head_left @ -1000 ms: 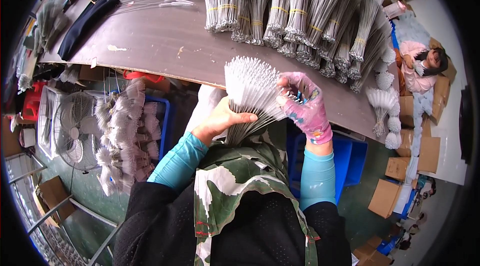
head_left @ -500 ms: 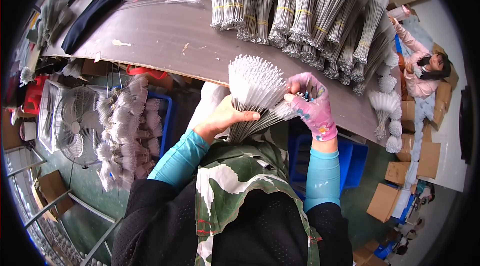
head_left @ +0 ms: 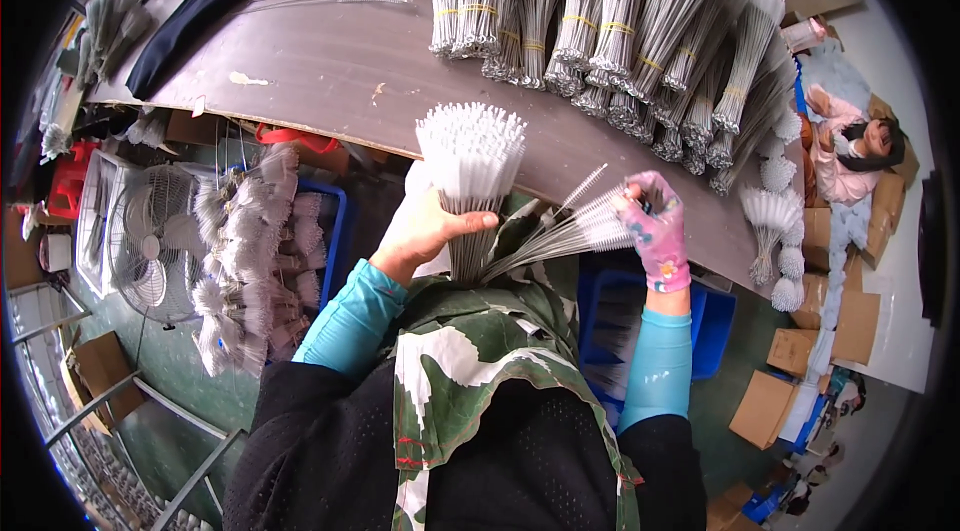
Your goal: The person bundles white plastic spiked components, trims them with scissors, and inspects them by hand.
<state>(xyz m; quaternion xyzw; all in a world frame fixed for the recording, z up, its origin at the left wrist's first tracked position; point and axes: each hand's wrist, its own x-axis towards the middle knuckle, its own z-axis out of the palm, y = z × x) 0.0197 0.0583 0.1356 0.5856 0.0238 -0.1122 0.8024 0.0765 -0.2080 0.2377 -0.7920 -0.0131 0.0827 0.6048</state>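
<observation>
Broad brown desk (head_left: 330,71), its far edge heaped with banded bundles of wire brushes (head_left: 610,21). Below the near edge, left, a blue crate of loose brushes (head_left: 255,251) beside a white fan (head_left: 150,241). Just off the near edge, a white-tipped brush bundle (head_left: 470,156), upright, clenched around its wire stems by the bare left hand (head_left: 425,231). Right of it, a few brushes (head_left: 570,231) fanned sideways from the bundle, pinched at their tips by the pink-gloved right hand (head_left: 655,226).
</observation>
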